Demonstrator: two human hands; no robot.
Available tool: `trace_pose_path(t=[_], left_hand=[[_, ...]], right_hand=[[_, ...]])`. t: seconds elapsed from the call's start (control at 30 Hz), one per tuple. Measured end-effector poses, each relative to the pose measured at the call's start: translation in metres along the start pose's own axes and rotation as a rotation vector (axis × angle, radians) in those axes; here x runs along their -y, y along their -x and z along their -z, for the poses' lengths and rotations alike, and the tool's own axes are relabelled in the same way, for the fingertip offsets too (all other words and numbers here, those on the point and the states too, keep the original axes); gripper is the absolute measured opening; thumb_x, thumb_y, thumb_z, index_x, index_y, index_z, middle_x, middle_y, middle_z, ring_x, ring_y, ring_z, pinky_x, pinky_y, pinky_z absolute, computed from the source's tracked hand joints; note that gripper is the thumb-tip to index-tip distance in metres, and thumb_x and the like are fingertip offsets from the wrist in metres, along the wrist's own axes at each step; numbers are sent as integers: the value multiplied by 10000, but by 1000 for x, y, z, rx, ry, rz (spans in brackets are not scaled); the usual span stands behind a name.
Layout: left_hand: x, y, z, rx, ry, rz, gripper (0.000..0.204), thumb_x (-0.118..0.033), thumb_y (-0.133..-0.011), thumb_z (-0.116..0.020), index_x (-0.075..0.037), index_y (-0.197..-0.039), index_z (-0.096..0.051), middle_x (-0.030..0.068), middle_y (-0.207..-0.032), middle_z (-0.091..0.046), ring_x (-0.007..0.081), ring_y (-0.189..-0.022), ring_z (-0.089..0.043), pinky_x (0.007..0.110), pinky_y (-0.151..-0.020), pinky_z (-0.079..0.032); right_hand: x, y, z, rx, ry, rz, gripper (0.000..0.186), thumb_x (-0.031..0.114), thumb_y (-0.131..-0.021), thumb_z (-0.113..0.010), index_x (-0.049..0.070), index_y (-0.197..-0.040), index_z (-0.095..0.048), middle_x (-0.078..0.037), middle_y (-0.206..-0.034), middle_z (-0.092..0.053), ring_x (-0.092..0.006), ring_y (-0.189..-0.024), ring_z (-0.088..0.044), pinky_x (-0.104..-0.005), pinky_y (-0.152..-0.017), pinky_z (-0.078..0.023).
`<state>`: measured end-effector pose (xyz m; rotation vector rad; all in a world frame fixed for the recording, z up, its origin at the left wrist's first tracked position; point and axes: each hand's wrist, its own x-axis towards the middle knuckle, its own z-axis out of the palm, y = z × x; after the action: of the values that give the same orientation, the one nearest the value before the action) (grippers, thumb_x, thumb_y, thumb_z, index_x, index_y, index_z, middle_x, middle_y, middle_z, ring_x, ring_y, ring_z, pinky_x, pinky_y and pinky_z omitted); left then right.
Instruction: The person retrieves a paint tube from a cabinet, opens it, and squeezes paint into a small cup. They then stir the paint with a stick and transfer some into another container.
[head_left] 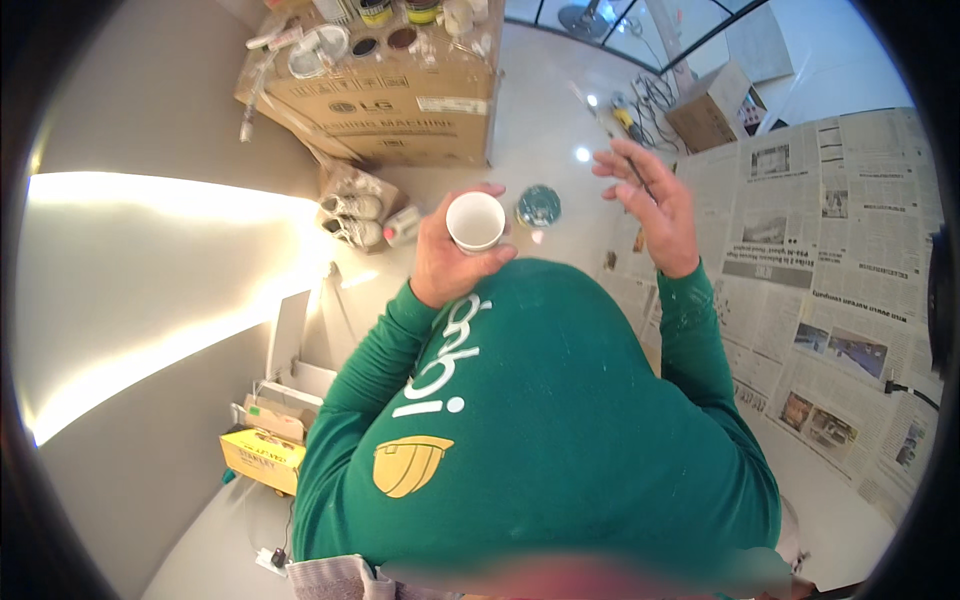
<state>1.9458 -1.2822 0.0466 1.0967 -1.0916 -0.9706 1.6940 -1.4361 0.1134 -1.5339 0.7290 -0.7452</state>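
My left hand (440,255) grips a white paper cup (476,218), seen from above, with my thumb along its near side. My right hand (655,210) is raised to the right of it, holding a thin dark stick (640,175), perhaps a brush handle, between partly curled fingers. Between my hands, lower down on the floor, is a round tin with a teal top (538,204). A small white container with a red cap (401,226) lies beyond my left hand.
A large cardboard box (380,125) carries jars and paint lids. Shoes (350,208) sit left, near a yellow toolbox (260,455) lower down. Newspapers (800,250) cover the right side. A smaller box (705,115) and tangled cables (650,95) lie at the back right.
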Motion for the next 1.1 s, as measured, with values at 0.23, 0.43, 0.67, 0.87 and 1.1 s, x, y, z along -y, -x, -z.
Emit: trace_pose_path(t=[0.23, 0.43, 0.67, 0.87, 1.1], left_hand=[[-9, -25, 2, -110, 195, -25, 661, -279, -914, -846, 30, -1424, -559, 54, -957, -700, 159, -867, -683, 321, -820, -568], [-21, -40, 2, -249, 85, -25, 652, -320, -977, -791, 16, -1465, -518, 61, -939, -681, 181, -837, -685, 339, -777, -573], [-9, -45, -43, -390, -19, 114, 473, -166, -991, -753, 1, -1390, -564, 40, -937, -674, 171, -847, -679, 347, -793, -578], [15, -76, -113, -260, -241, 46, 417, -132, -911, -857, -20, -1253, -646, 44, -1122, -711, 138, -1016, -676, 313, -917, -547], [15, -168, -163, 89, -402, -161, 578, -249, -797, -937, -55, -1259, -649, 121, -1261, -638, 290, -1177, -613, 416, -1023, -502]], right_hand=[[-25, 2, 18, -180, 65, 24, 303, 218, -1123, -575, -14, -1284, -686, -100, -1137, -772, -167, -1098, -714, -316, -917, -561], [-55, 16, 71, -297, 25, -54, 379, 289, -1162, -491, -15, -1285, -680, -89, -1055, -755, -148, -925, -700, -298, -807, -551], [-87, 36, 129, -420, -19, -108, 428, 353, -1169, -465, 10, -1315, -675, -91, -1043, -758, -129, -884, -691, -270, -768, -540], [-95, 30, 117, -190, 70, 11, 366, 278, -1107, -605, 6, -1346, -656, -128, -1170, -764, -196, -1010, -722, -334, -875, -570], [-91, -33, 101, -31, 312, 290, 546, 215, -905, -858, 30, -1371, -642, -172, -1226, -734, -330, -1080, -741, -414, -924, -583]])
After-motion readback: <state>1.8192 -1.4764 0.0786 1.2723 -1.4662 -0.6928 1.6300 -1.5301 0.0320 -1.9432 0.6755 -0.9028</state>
